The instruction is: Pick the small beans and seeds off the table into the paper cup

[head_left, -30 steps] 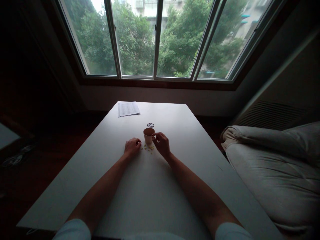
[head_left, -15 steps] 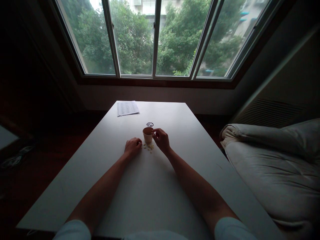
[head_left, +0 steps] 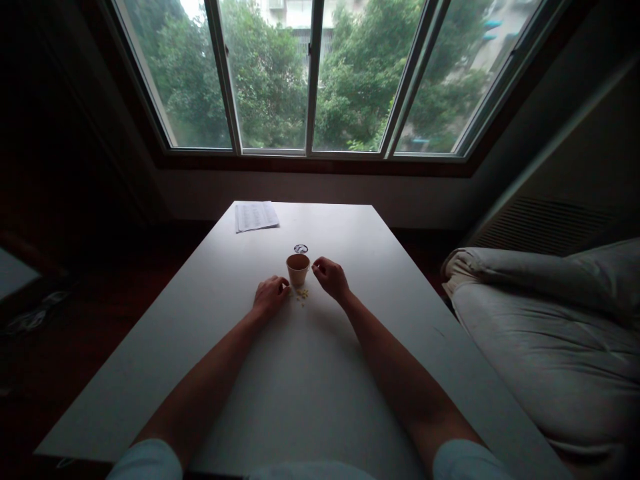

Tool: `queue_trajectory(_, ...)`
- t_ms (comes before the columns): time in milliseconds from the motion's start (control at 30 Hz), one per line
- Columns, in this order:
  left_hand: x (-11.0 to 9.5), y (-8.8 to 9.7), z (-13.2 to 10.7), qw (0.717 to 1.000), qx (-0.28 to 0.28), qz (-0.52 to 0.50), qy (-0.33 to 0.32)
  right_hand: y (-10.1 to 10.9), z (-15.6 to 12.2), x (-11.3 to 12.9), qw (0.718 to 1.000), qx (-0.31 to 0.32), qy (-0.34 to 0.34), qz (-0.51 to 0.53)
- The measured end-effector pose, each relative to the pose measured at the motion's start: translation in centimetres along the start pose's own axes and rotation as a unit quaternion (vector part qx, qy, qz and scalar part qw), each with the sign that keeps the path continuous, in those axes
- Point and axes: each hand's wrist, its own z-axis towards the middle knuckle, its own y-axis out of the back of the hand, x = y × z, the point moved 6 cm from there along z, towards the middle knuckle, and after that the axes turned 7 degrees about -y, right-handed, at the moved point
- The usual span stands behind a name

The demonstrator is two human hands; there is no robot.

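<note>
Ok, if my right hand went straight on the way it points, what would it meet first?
Probably the cup, at its right side, though how high your right hand is above the table is unclear.

I am wearing a pale top, its cloth looking whitish with a faint blue-grey cast in this dim light. My left sleeve (head_left: 147, 460) is ending in a rounded hem that is curving around the arm, and my right sleeve (head_left: 463, 460) is matching it in colour and cut. Between them, a low, soft arc of the shirt front (head_left: 310, 471) is showing, plain like the sleeves. Below the hems, my left forearm (head_left: 200, 387) and right forearm (head_left: 400, 373) are showing bare, both tapering towards slim wrists. My left hand (head_left: 271, 295) and right hand (head_left: 331, 277) are showing bare too, their finer details blurring in the shade.
</note>
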Motion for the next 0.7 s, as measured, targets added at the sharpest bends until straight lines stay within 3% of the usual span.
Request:
queue_trajectory(100, -0.7, -0.2, -0.1, 1.0, 0.004, 0.011, -0.003, -1.9, -0.3, -1.7, 0.986, 0.151, -0.018, -0.062)
queue_trajectory(167, -1.2, -0.5, -0.2, 1.0, 0.011, 0.022, -0.013, -3.0, -0.8, -2.3, 0.972, 0.21, -0.028, -0.104)
queue_trajectory(433, -1.2, -1.1, -0.2, 0.999, 0.03, 0.006, -0.017, -4.4, -3.0, 0.8, 0.959, 0.232, 0.03, -0.158)
queue_trajectory(700, -1.1, -0.3, -0.4, 1.0, 0.006, 0.01, 0.011, -4.4, -3.5, 0.8, 0.974, 0.195, 0.043, -0.11)
